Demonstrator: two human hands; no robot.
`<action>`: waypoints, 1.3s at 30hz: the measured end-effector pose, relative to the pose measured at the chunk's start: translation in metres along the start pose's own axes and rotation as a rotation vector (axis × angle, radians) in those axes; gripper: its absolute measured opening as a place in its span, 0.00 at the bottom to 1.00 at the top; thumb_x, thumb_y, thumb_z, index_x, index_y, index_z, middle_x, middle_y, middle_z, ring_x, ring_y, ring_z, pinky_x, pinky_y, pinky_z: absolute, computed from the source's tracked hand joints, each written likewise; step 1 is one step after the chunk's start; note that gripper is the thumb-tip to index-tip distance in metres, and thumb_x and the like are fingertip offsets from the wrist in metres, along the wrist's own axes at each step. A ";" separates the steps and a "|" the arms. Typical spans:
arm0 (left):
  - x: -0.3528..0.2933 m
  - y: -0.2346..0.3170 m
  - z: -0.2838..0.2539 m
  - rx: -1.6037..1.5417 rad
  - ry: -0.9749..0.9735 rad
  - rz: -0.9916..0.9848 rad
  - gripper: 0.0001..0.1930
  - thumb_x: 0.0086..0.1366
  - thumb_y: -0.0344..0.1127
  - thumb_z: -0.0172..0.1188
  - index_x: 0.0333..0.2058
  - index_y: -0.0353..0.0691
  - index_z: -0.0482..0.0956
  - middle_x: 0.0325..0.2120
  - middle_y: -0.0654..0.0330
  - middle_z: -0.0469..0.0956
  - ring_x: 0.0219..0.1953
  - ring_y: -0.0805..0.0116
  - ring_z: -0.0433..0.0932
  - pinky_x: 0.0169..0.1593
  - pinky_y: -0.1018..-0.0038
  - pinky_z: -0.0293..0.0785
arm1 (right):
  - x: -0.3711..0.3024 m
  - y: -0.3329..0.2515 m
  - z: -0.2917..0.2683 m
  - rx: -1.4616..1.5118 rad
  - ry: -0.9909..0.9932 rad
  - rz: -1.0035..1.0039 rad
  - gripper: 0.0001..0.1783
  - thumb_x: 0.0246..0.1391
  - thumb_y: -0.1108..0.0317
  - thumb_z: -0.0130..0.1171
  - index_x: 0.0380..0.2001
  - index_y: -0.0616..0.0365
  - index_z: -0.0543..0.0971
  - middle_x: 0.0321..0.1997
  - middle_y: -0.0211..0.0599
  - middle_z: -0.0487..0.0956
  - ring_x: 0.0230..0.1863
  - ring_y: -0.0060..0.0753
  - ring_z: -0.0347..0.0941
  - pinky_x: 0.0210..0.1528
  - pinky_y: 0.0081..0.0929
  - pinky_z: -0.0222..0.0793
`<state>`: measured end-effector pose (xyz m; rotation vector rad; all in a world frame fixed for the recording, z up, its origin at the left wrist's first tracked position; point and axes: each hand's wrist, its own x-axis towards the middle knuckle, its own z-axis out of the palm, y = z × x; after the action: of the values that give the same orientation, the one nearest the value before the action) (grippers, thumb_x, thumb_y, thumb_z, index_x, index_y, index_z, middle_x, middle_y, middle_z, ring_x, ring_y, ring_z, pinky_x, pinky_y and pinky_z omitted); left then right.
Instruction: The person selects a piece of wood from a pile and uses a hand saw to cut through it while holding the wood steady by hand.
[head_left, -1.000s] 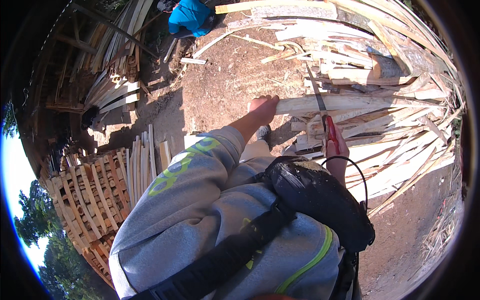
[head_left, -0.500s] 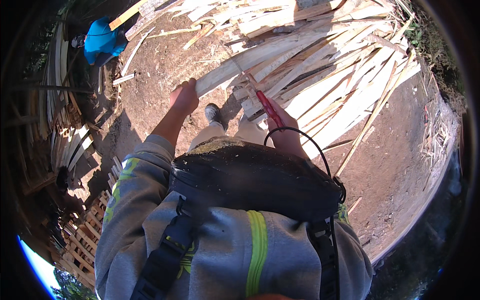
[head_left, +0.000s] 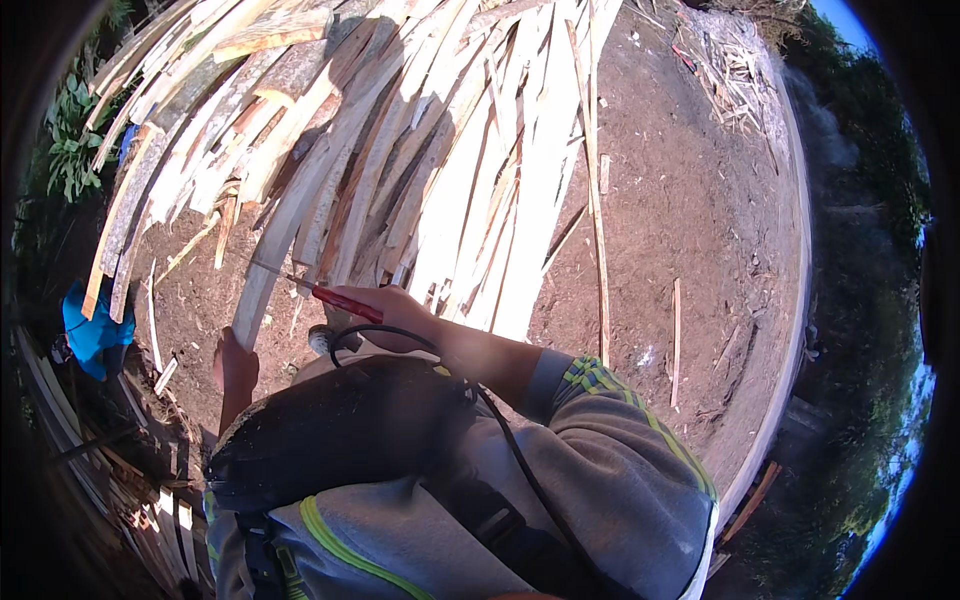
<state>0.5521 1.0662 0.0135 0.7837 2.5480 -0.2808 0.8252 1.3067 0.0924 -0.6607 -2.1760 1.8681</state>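
Observation:
My left hand (head_left: 235,365) is closed round the near end of a long pale wooden plank (head_left: 262,290), which slopes up and away onto the pile. In my right hand (head_left: 392,318) is a tool with a red handle (head_left: 346,303) and a thin metal blade (head_left: 292,277), its fingers wrapped round the handle. The blade points left and reaches across the plank near its held end. Seen this narrow, the blade's exact kind is unclear, and I cannot tell if it touches the wood.
A big heap of sawn planks and slabs (head_left: 440,150) spreads ahead. A person in a blue top (head_left: 92,330) is at the far left. More timber (head_left: 130,500) lies lower left. Wood scraps (head_left: 735,75) lie far right on the dirt ground (head_left: 660,230). A black cable (head_left: 520,455) loops near my right hand.
My view has swung to the right, so the pile and both hands appear further left. My left hand still holds the plank, and my right hand still grips the red-handled tool.

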 end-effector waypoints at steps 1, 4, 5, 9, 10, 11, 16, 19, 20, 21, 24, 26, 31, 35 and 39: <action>-0.004 0.006 -0.010 -0.025 -0.003 0.002 0.26 0.58 0.30 0.69 0.54 0.42 0.70 0.47 0.45 0.81 0.52 0.40 0.83 0.54 0.46 0.80 | -0.002 0.006 0.003 -0.009 0.047 -0.067 0.38 0.58 0.72 0.57 0.73 0.39 0.73 0.33 0.48 0.83 0.27 0.35 0.75 0.36 0.32 0.71; -0.011 0.016 -0.024 -0.102 -0.001 0.027 0.24 0.57 0.29 0.69 0.52 0.40 0.71 0.45 0.43 0.82 0.51 0.38 0.83 0.54 0.45 0.80 | 0.045 0.003 0.031 -0.011 0.049 0.014 0.36 0.56 0.73 0.57 0.70 0.42 0.77 0.31 0.50 0.82 0.25 0.37 0.75 0.34 0.36 0.72; -0.007 0.015 -0.017 -0.117 0.005 0.061 0.24 0.57 0.28 0.69 0.51 0.40 0.71 0.45 0.43 0.82 0.51 0.37 0.83 0.54 0.45 0.80 | 0.046 -0.002 0.028 -0.018 0.047 0.062 0.36 0.56 0.73 0.57 0.70 0.41 0.76 0.30 0.50 0.81 0.25 0.37 0.75 0.34 0.36 0.72; -0.006 -0.004 -0.007 -0.090 0.028 0.069 0.24 0.55 0.30 0.71 0.50 0.39 0.71 0.44 0.43 0.82 0.49 0.36 0.83 0.52 0.45 0.81 | 0.005 -0.029 0.021 -0.090 -0.064 0.121 0.36 0.63 0.73 0.53 0.74 0.39 0.71 0.57 0.39 0.86 0.42 0.47 0.85 0.48 0.39 0.80; -0.006 -0.012 -0.001 -0.132 0.039 0.095 0.24 0.54 0.31 0.71 0.49 0.39 0.71 0.43 0.43 0.82 0.49 0.36 0.84 0.51 0.45 0.81 | -0.004 -0.022 0.021 -0.113 -0.049 0.138 0.34 0.64 0.70 0.56 0.74 0.40 0.72 0.58 0.41 0.85 0.48 0.49 0.84 0.54 0.41 0.79; -0.004 -0.017 0.003 -0.143 0.029 0.098 0.24 0.54 0.31 0.72 0.48 0.39 0.72 0.43 0.43 0.82 0.48 0.37 0.84 0.51 0.45 0.81 | -0.014 -0.016 0.021 -0.138 -0.030 0.152 0.33 0.64 0.68 0.58 0.73 0.42 0.72 0.60 0.43 0.85 0.54 0.51 0.83 0.60 0.42 0.78; 0.012 -0.025 -0.002 -0.142 -0.017 0.263 0.25 0.58 0.36 0.70 0.51 0.37 0.71 0.42 0.43 0.82 0.45 0.38 0.86 0.47 0.48 0.85 | 0.035 -0.004 0.075 -0.184 0.155 0.114 0.33 0.64 0.69 0.60 0.73 0.49 0.73 0.31 0.39 0.83 0.28 0.25 0.79 0.36 0.27 0.77; 0.018 -0.025 -0.004 -0.140 -0.070 0.246 0.24 0.60 0.36 0.69 0.52 0.37 0.71 0.44 0.45 0.82 0.45 0.41 0.87 0.47 0.49 0.86 | 0.040 -0.007 0.090 -0.262 0.149 0.155 0.33 0.65 0.72 0.58 0.74 0.51 0.72 0.39 0.35 0.84 0.31 0.21 0.77 0.38 0.23 0.76; 0.017 -0.031 -0.001 -0.164 -0.060 0.238 0.24 0.60 0.36 0.70 0.52 0.38 0.71 0.43 0.45 0.82 0.45 0.41 0.87 0.47 0.49 0.85 | 0.028 -0.016 0.086 -0.278 0.135 0.198 0.33 0.65 0.73 0.58 0.74 0.51 0.72 0.41 0.34 0.85 0.32 0.19 0.76 0.39 0.21 0.76; 0.016 -0.034 0.002 -0.194 -0.049 0.232 0.25 0.59 0.37 0.70 0.52 0.39 0.71 0.43 0.46 0.82 0.46 0.42 0.87 0.48 0.49 0.84 | 0.008 -0.030 0.079 -0.278 0.098 0.251 0.33 0.64 0.75 0.55 0.73 0.54 0.73 0.45 0.33 0.86 0.37 0.19 0.75 0.46 0.21 0.73; 0.011 -0.035 0.005 -0.233 -0.059 0.225 0.24 0.59 0.37 0.70 0.52 0.40 0.71 0.43 0.46 0.82 0.46 0.43 0.87 0.49 0.50 0.83 | -0.033 -0.044 0.059 -0.165 0.105 0.060 0.33 0.64 0.77 0.54 0.73 0.56 0.72 0.51 0.35 0.86 0.41 0.17 0.76 0.48 0.20 0.74; 0.014 -0.035 0.016 -0.245 -0.055 0.210 0.24 0.60 0.37 0.70 0.52 0.40 0.72 0.43 0.47 0.83 0.46 0.44 0.87 0.49 0.51 0.83 | -0.028 -0.046 0.054 -0.186 0.079 0.178 0.32 0.65 0.77 0.55 0.73 0.56 0.73 0.52 0.36 0.86 0.41 0.17 0.76 0.48 0.20 0.74; 0.013 -0.023 0.004 -0.223 -0.071 0.179 0.23 0.61 0.37 0.70 0.51 0.39 0.72 0.43 0.47 0.83 0.46 0.45 0.87 0.49 0.52 0.83 | 0.046 -0.023 0.071 -0.079 0.162 0.203 0.30 0.64 0.75 0.59 0.70 0.60 0.75 0.54 0.39 0.85 0.45 0.20 0.77 0.50 0.22 0.75; 0.004 -0.030 0.011 -0.242 -0.089 0.086 0.23 0.62 0.36 0.69 0.53 0.39 0.72 0.44 0.48 0.83 0.48 0.46 0.86 0.51 0.52 0.83 | 0.017 -0.064 0.023 -0.347 -0.148 0.298 0.35 0.66 0.71 0.51 0.76 0.36 0.70 0.63 0.51 0.82 0.52 0.37 0.83 0.56 0.33 0.77; 0.006 -0.022 -0.006 -0.264 -0.104 0.053 0.20 0.64 0.33 0.66 0.53 0.40 0.74 0.44 0.50 0.83 0.50 0.46 0.85 0.53 0.54 0.82 | 0.034 -0.057 0.016 0.150 0.012 0.296 0.29 0.65 0.81 0.49 0.69 0.71 0.72 0.61 0.53 0.82 0.61 0.36 0.80 0.63 0.28 0.75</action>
<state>0.5336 1.0531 0.0170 0.7140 2.3979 0.0315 0.7772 1.3020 0.1404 -1.0048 -1.9940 2.1359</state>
